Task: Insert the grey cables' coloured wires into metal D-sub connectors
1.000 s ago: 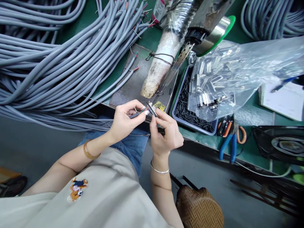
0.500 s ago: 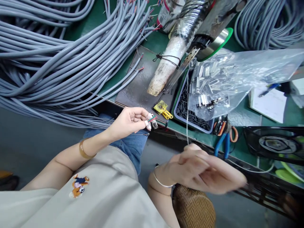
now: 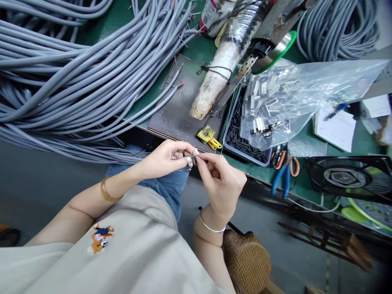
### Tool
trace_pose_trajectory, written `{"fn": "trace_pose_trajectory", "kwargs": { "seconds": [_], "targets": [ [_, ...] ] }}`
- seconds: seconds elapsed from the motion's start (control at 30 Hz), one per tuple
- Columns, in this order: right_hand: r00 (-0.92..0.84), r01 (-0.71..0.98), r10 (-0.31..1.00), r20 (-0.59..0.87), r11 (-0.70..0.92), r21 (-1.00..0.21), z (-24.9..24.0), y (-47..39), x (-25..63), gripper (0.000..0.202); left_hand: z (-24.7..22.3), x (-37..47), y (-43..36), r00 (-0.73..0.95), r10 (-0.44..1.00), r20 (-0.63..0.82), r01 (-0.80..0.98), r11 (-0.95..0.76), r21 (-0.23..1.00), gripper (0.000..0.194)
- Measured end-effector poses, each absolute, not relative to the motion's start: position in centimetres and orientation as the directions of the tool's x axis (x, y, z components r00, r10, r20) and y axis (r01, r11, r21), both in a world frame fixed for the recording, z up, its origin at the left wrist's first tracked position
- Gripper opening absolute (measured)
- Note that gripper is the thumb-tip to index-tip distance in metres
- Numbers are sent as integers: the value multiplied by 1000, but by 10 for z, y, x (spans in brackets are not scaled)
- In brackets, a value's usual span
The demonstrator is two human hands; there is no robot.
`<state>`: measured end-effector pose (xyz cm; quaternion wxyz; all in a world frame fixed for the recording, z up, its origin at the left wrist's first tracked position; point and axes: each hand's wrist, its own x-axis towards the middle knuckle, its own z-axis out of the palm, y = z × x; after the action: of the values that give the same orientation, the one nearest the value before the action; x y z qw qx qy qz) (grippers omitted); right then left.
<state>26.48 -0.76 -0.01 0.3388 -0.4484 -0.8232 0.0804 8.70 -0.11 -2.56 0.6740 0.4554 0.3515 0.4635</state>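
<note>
My left hand is closed in a pinch on the end of a grey cable, with white coverings on its thumb and index fingertips. Thin coloured wires, a green one most visible, stick out there beside a small metal connector, partly hidden by the fingers. My right hand meets it from the right, thumb and index finger pinched together at the wires' tips. Both hands are just off the table's front edge, over my lap. Whether the wires touch the connector I cannot tell.
Many grey cables cover the left. Yellow snips lie on a dark board, below a wrapped tube. To the right are a bin of black sleeves, a bag of connectors, pliers and a fan.
My right hand has swung in from the lower right, where it was open and blurred, and now pinches the wires at my left hand. The left hand has barely moved.
</note>
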Motion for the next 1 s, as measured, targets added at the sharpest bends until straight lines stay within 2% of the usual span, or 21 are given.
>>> {"fn": "trace_pose_trajectory", "kwargs": {
  "seconds": [0.17, 0.23, 0.3, 0.43, 0.5, 0.57, 0.63, 0.67, 0.77, 0.9, 1.0],
  "targets": [
    [-468, 724, 733, 494, 638, -261, 3, -7, 267, 6, -29, 85, 2, 280, 960, -21, -289, 105, 952, 8],
    [-466, 724, 715, 522, 647, -241, 0, -7, 266, 5, -29, 86, 1, 241, 970, -17, -313, 95, 945, 9],
    [-406, 719, 735, 543, 624, -307, -5, -8, 266, 3, -27, 88, -2, 196, 981, -11, -330, 77, 941, 9],
    [-133, 636, 832, 538, 488, -597, -12, -9, 265, 8, -23, 92, -8, 79, 997, 13, -274, 10, 962, 12],
    [45, 515, 785, 618, 511, -688, -13, -7, 264, 13, -22, 93, -8, 41, 999, 16, -275, -4, 961, 13],
    [221, 415, 645, 732, 617, -669, -12, -3, 262, 14, -22, 92, -7, 40, 999, 7, -305, 6, 952, 16],
    [336, 410, 537, 774, 656, -634, -12, 0, 260, 19, -23, 91, -5, 58, 998, -12, -341, 31, 940, 21],
    [353, 433, 525, 775, 643, -632, -12, 1, 259, 21, -23, 91, -4, 68, 997, -24, -360, 47, 932, 22],
    [290, 492, 628, 722, 549, -675, -18, -1, 257, 13, -22, 90, -2, 91, 994, -52, -408, 85, 909, 27],
    [62, 477, 803, 593, 498, -724, -34, -3, 256, 5, -18, 89, -2, 122, 992, -36, -435, 86, 897, 26],
    [-7, 435, 837, 547, 495, -752, -44, -1, 253, 5, -18, 90, -2, 138, 990, -27, -405, 81, 911, 23]
  ]
}}
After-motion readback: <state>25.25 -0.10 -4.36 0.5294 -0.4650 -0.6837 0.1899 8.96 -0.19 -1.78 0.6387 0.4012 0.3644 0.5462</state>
